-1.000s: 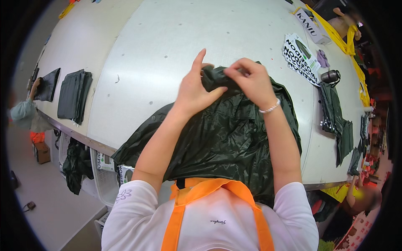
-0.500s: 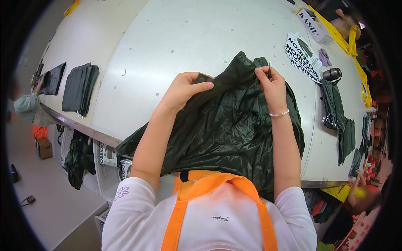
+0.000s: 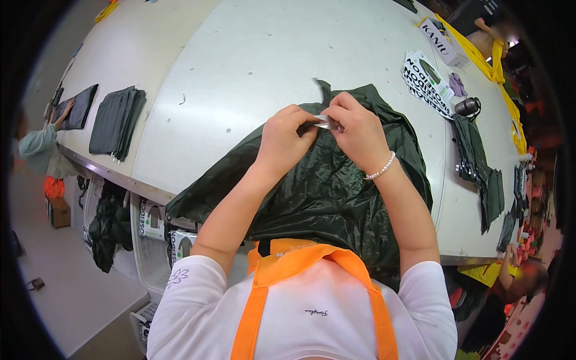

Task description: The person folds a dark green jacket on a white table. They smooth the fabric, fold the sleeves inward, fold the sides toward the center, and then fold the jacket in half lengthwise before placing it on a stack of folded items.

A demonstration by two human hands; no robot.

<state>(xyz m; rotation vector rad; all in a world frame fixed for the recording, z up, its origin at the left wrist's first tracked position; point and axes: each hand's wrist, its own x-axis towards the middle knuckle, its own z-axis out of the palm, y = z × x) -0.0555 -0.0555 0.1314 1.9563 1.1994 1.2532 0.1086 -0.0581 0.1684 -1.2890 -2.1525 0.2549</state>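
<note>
A dark green, shiny garment (image 3: 324, 198) lies crumpled across the table's near edge and reaches down to my apron. My left hand (image 3: 283, 141) is closed on the garment's upper edge, thumb and fingers pinched together. Close beside it, my right hand (image 3: 357, 133), with a bead bracelet at the wrist, is closed on small thread snips (image 3: 326, 122). Their pale blades show between my two hands, pointing toward the left fingertips. Exactly what lies between the blades is hidden by my fingers.
Folded dark garments (image 3: 114, 123) lie at left, near another person's sleeve (image 3: 36, 146). Printed cards (image 3: 427, 84), a black cylindrical object (image 3: 468, 107) and more dark garments (image 3: 477, 162) lie at right. White baskets (image 3: 150, 258) stand below the table's left edge.
Both hands have come together, the right moving left and slightly down, the left moving right. The snips have swung from pointing up to pointing left. The garment's top edge has shifted.
</note>
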